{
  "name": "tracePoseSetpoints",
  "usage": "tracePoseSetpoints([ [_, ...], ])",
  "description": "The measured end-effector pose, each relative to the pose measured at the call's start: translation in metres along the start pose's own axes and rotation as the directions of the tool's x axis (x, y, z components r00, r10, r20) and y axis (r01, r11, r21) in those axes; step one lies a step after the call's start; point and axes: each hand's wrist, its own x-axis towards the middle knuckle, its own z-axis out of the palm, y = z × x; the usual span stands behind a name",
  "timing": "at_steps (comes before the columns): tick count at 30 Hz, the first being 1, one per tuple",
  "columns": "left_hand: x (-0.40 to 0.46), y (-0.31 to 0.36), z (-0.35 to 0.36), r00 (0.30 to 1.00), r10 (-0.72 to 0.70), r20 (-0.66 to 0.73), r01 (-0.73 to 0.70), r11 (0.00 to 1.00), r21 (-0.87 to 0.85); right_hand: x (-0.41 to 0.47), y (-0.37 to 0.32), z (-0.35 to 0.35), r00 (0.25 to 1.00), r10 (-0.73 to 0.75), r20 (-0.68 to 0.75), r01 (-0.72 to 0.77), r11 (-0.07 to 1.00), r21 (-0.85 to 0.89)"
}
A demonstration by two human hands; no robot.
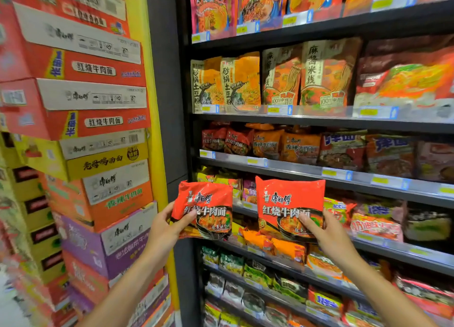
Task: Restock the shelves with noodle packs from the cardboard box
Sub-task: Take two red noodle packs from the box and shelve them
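Note:
I hold two red noodle packs up in front of the shelves. My left hand (165, 227) grips the left red pack (205, 204) by its lower left corner, thumb across the front. My right hand (328, 237) grips the right red pack (291, 201) at its lower right, thumb on the bowl picture. Both packs hang upright at the height of the yellow and orange packs' shelf (277, 249). Matching red packs (227, 140) stand on the shelf above, at its left end. The cardboard box the packs come from is out of view.
A dark shelf unit (319, 120) full of noodle bags fills the right side. Its dark side post (169, 105) stands left of the packs. Stacked red, yellow, orange and purple cartons (81, 120) rise on the left against a yellow pillar (147, 56).

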Motion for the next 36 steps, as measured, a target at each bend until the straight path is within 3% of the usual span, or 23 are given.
tracePoseSetpoints([
  [14, 0.229, -0.043, 0.048, 0.995, 0.074, -0.06, -0.075, 0.997, -0.014, 0.206, 0.035, 0.053, 1.0, -0.02, -0.011, 0.02, 0.999, 0.038],
  [27, 0.405, -0.071, 0.065, 0.998, 0.06, -0.014, -0.062, 0.99, -0.125, 0.283, 0.044, 0.092, 0.998, 0.005, -0.064, -0.004, 1.0, 0.005],
  [36, 0.506, -0.078, 0.083, 0.992, 0.121, -0.035, -0.122, 0.992, -0.017, 0.319, 0.034, 0.12, 0.993, -0.039, -0.113, 0.041, 0.999, 0.015],
])
